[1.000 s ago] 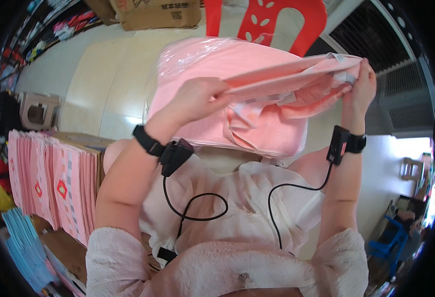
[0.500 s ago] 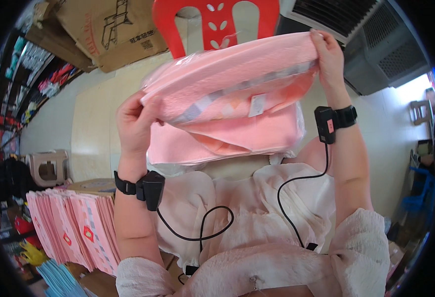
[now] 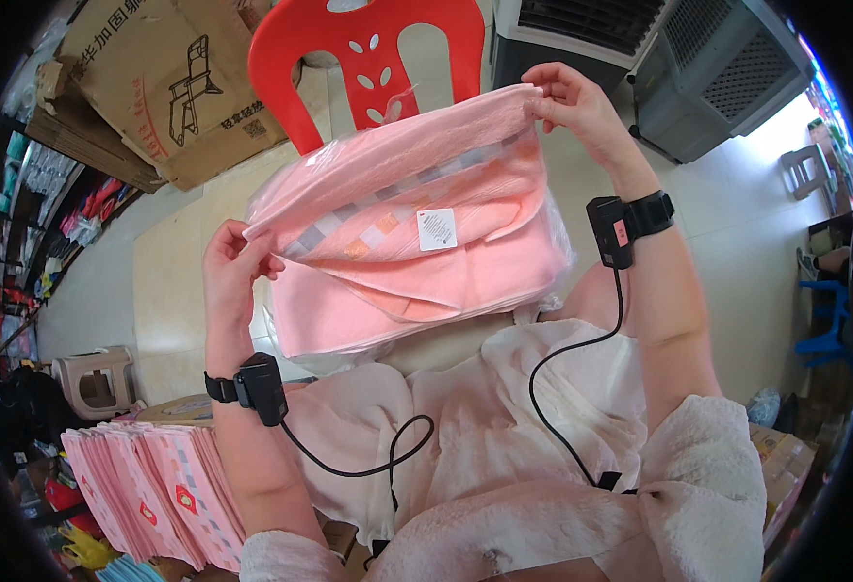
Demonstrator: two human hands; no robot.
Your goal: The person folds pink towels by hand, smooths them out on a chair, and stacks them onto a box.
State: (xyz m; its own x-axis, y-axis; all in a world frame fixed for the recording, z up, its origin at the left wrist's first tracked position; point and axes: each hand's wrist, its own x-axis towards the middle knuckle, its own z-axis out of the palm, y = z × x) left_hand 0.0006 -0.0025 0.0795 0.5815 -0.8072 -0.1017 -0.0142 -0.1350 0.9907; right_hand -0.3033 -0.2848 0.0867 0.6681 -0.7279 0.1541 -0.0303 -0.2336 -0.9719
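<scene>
A pink towel (image 3: 397, 160) with a band of grey and orange squares is stretched between my hands, over a stack of folded pink towels (image 3: 349, 315) in front of my lap. My left hand (image 3: 235, 267) pinches its left corner. At the far right corner, my right hand (image 3: 577, 105) grips the edge between thumb and fingers. A white label (image 3: 437, 229) shows on the towel's front fold. Clear plastic wrap (image 3: 556, 242) surrounds the stack's sides. Each wrist wears a black strapped device with a cable.
Ahead stands a red plastic chair (image 3: 378, 53). A large cardboard box (image 3: 155, 97) is at far left, grey slatted units (image 3: 713, 82) at far right. Beside my left arm are several folded pink towels (image 3: 145, 495) and a beige stool (image 3: 97, 380). A blue stool (image 3: 824, 320) stands right.
The stretched towel now lies lower against the stack, its squared band and label facing up more fully. Both hands still hold its corners. The whole view has shifted slightly.
</scene>
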